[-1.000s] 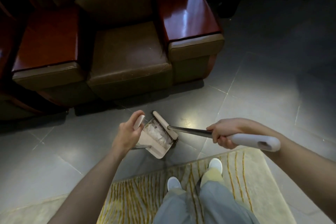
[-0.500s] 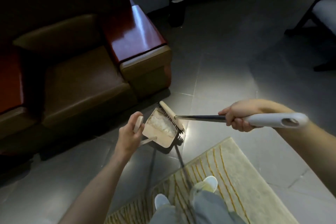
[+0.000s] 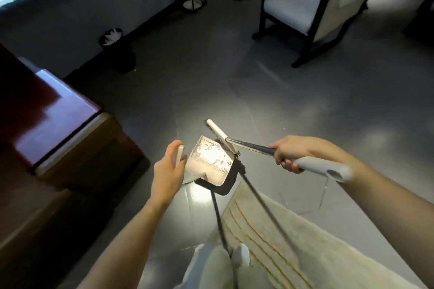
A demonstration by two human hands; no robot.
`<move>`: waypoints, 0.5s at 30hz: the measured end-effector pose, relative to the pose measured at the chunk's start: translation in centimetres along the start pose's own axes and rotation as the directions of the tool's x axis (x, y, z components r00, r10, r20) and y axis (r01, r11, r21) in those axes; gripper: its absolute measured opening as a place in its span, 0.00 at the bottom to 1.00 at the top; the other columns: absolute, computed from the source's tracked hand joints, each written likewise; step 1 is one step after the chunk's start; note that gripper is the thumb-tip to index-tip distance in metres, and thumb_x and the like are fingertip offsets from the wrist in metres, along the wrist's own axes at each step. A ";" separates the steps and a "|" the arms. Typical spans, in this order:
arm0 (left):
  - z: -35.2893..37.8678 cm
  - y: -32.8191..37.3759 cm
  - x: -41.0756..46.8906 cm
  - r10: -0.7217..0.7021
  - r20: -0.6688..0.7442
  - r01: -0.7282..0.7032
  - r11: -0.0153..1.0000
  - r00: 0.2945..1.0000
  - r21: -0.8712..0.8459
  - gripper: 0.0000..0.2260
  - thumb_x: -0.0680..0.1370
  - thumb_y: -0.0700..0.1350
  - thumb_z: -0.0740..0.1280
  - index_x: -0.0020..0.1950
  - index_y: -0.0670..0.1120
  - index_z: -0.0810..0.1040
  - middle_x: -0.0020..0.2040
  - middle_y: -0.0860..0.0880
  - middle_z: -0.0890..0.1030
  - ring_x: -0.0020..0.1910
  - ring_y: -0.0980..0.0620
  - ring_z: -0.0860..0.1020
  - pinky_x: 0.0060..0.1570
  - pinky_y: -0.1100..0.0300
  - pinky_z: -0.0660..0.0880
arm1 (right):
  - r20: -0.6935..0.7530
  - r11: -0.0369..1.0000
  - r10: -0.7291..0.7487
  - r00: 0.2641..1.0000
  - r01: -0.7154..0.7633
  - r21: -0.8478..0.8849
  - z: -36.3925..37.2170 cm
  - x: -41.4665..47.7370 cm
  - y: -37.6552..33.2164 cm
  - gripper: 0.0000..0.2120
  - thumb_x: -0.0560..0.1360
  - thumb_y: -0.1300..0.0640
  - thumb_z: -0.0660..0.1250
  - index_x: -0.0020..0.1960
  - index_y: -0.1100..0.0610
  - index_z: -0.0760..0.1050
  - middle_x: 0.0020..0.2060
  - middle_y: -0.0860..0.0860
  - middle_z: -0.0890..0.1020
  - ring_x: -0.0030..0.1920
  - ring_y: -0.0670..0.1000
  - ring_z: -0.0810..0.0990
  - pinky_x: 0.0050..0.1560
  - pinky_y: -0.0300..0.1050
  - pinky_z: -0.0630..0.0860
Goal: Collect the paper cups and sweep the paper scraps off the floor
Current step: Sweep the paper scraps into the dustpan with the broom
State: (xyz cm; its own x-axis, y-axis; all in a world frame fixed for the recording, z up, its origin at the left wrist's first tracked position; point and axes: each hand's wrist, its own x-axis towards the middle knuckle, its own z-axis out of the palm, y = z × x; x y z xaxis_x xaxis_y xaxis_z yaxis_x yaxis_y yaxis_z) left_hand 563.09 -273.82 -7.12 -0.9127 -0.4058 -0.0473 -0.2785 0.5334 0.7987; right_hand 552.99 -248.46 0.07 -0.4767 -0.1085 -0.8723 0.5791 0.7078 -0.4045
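Note:
My left hand (image 3: 167, 172) grips the upright handle of a beige dustpan (image 3: 212, 171), which hangs above the grey floor with white paper scraps (image 3: 210, 152) lying in it. My right hand (image 3: 290, 152) holds the white grip of a long-handled broom (image 3: 314, 166). The broom's head (image 3: 220, 137) sits at the pan's far right edge, bristles against it. A black bin (image 3: 117, 50) with white cups or paper in it stands by the far wall. No cups or scraps show on the open floor.
A brown armchair with a glossy red-wood armrest (image 3: 47, 110) fills the left. A cream rug (image 3: 293, 237) with yellow stripes lies under my feet. A dark-framed chair with a white cushion (image 3: 303, 7) stands far right, and a thin black stand (image 3: 192, 0) near the wall.
My view has swung right, away from the armchair toward the bin and the far chair. Dustpan and broom have lifted and moved with me, still held the same way.

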 end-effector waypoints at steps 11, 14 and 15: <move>16.5 13.4 10.0 0.244 0.379 -0.257 0.966 0.893 -0.016 0.10 0.81 0.43 0.60 0.62 0.50 0.68 0.49 0.53 0.72 0.38 0.61 0.72 0.28 0.77 0.67 | -0.177 0.899 0.126 0.976 -0.037 0.437 -12.3 4.2 8.0 0.23 0.74 0.70 0.55 0.64 0.53 0.70 0.18 0.50 0.67 0.19 0.45 0.63 0.20 0.33 0.63; 21.4 16.1 11.9 0.260 0.463 -0.268 0.962 0.847 -0.050 0.09 0.81 0.43 0.60 0.60 0.54 0.68 0.48 0.52 0.73 0.39 0.58 0.73 0.35 0.67 0.71 | -0.219 0.842 0.155 0.963 -0.013 0.539 -15.7 4.0 10.6 0.20 0.74 0.71 0.56 0.60 0.54 0.71 0.22 0.51 0.68 0.20 0.45 0.63 0.20 0.33 0.63; 23.1 17.1 12.4 0.264 0.498 -0.278 0.959 0.826 -0.047 0.09 0.81 0.44 0.60 0.60 0.54 0.68 0.49 0.51 0.73 0.39 0.55 0.73 0.39 0.62 0.72 | -0.237 0.828 0.171 0.956 -0.009 0.561 -16.7 4.1 11.7 0.21 0.74 0.70 0.57 0.63 0.53 0.70 0.22 0.51 0.69 0.20 0.45 0.64 0.21 0.34 0.64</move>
State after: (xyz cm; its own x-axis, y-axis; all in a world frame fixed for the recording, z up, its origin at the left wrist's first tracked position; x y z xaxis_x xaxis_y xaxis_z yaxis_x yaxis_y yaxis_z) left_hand 540.11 -252.63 -7.88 -0.9762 0.1754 -0.1273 0.0007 0.5899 0.8075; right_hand 546.80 -229.00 -3.65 -0.5135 0.1828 -0.8384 0.8548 0.1952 -0.4809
